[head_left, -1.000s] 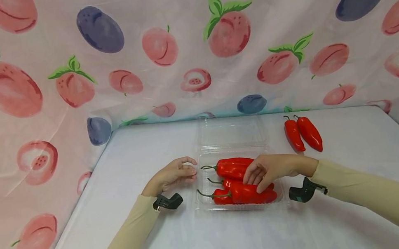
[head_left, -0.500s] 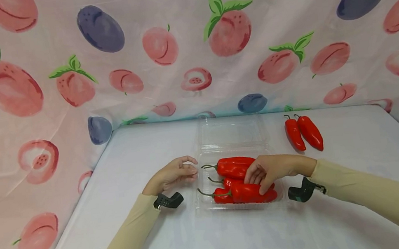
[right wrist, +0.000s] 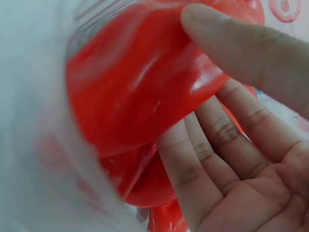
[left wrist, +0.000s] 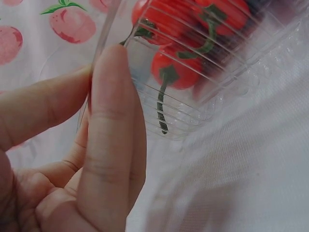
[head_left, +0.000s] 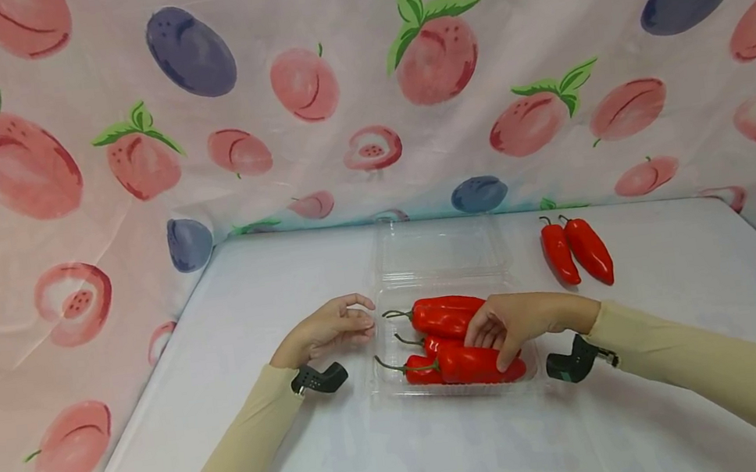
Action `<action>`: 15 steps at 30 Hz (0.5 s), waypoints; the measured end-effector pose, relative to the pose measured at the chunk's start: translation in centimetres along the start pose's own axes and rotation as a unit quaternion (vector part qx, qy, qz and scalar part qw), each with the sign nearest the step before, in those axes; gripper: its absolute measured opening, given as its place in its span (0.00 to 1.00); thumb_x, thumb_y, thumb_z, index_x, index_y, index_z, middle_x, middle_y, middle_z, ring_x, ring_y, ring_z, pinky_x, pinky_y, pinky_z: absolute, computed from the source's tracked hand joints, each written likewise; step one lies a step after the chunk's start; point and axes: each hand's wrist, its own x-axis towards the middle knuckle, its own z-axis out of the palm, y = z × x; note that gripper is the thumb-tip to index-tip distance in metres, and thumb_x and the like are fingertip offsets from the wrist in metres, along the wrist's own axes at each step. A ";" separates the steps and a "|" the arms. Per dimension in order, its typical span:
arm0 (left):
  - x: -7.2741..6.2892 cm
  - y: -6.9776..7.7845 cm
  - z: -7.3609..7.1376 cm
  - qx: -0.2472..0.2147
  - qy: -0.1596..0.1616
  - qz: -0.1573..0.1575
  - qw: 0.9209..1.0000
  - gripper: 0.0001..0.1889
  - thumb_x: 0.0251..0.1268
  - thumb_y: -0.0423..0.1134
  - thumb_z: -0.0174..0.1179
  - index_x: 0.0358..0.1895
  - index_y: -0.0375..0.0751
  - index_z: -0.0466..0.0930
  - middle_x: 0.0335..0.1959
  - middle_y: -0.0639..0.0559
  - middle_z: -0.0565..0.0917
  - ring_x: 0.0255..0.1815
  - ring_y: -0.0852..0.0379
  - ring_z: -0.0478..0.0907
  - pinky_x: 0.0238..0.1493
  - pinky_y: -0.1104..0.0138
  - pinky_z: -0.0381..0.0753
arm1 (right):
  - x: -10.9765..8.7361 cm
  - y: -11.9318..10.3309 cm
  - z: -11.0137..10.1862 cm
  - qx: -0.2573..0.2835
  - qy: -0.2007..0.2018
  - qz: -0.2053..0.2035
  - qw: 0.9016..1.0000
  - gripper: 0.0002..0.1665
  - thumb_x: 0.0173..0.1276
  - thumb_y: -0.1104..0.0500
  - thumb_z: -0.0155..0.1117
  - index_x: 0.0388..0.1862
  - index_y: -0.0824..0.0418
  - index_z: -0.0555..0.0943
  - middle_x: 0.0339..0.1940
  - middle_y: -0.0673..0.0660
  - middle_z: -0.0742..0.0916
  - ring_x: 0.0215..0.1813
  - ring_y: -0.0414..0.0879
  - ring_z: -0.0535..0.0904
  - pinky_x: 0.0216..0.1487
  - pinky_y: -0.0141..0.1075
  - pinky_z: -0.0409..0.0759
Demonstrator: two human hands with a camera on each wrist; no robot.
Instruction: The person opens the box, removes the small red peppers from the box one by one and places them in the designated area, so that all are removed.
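Observation:
A clear plastic clamshell container (head_left: pixel 392 393) lies with its lid folded back, several red peppers inside. My left hand (head_left: pixel 326 330) is at its left side; in the left wrist view, thumb and finger pinch the thin rim above the ribbed wall (left wrist: pixel 145 92). My right hand (head_left: pixel 517 320) reaches in from the right and grips the front pepper (head_left: pixel 468 365). Seen from the right wrist, the thumb lies on top of that pepper (right wrist: pixel 140 82) and the fingers go down behind it, their tips hidden. Green stems of the peppers point left, toward my left hand.
Two more red peppers, one slimmer (head_left: pixel 559 253) and one wider (head_left: pixel 589 251), lie side by side at the back right of the white table (head_left: pixel 307 465). The transparent lid (head_left: pixel 440 250) extends toward the fruit-print cloth (head_left: pixel 240 206) behind the table.
The right thumb has shifted slightly right along the front pepper. My left hand stays in place at the container's left rim, and the peppers have hardly moved.

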 end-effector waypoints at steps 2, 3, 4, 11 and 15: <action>0.0 0.0 0.0 -0.002 -0.001 0.001 1.000 0.12 0.65 0.23 0.49 0.49 0.36 0.65 0.27 0.58 0.81 0.29 0.66 0.79 0.34 0.76 0.83 | 0.0 0.0 0.0 -0.003 -0.001 -0.002 1.000 0.22 0.49 0.66 0.74 0.46 0.57 0.82 0.39 0.53 0.86 0.41 0.45 0.80 0.43 0.37 0.85; -0.1 0.1 0.0 -0.004 -0.001 0.001 1.000 0.12 0.65 0.23 0.49 0.49 0.36 0.65 0.27 0.58 0.81 0.29 0.66 0.79 0.35 0.76 0.83 | 0.0 0.0 0.0 -0.006 -0.003 -0.003 1.000 0.22 0.49 0.65 0.75 0.46 0.57 0.82 0.39 0.53 0.86 0.41 0.45 0.80 0.43 0.37 0.85; -0.1 0.1 0.1 -0.005 -0.003 0.001 1.000 0.12 0.65 0.23 0.49 0.49 0.36 0.65 0.27 0.58 0.81 0.29 0.66 0.79 0.35 0.76 0.83 | 0.0 0.0 0.0 -0.008 -0.004 -0.006 1.000 0.23 0.49 0.65 0.75 0.46 0.57 0.82 0.39 0.53 0.86 0.41 0.45 0.80 0.43 0.36 0.85; -0.1 0.2 0.0 -0.002 -0.005 0.000 1.000 0.12 0.65 0.23 0.50 0.49 0.36 0.65 0.26 0.58 0.81 0.29 0.66 0.79 0.35 0.76 0.83 | -0.1 -0.2 0.0 -0.029 -0.011 -0.028 0.999 0.23 0.48 0.65 0.75 0.45 0.56 0.82 0.40 0.52 0.86 0.41 0.44 0.80 0.44 0.34 0.84; -0.1 0.2 0.0 -0.001 -0.004 0.001 1.000 0.12 0.65 0.23 0.50 0.49 0.36 0.65 0.26 0.58 0.81 0.29 0.66 0.80 0.35 0.76 0.83 | 0.0 -0.3 0.0 -0.036 -0.008 -0.032 0.999 0.23 0.48 0.65 0.75 0.45 0.56 0.82 0.39 0.51 0.86 0.41 0.43 0.80 0.43 0.34 0.84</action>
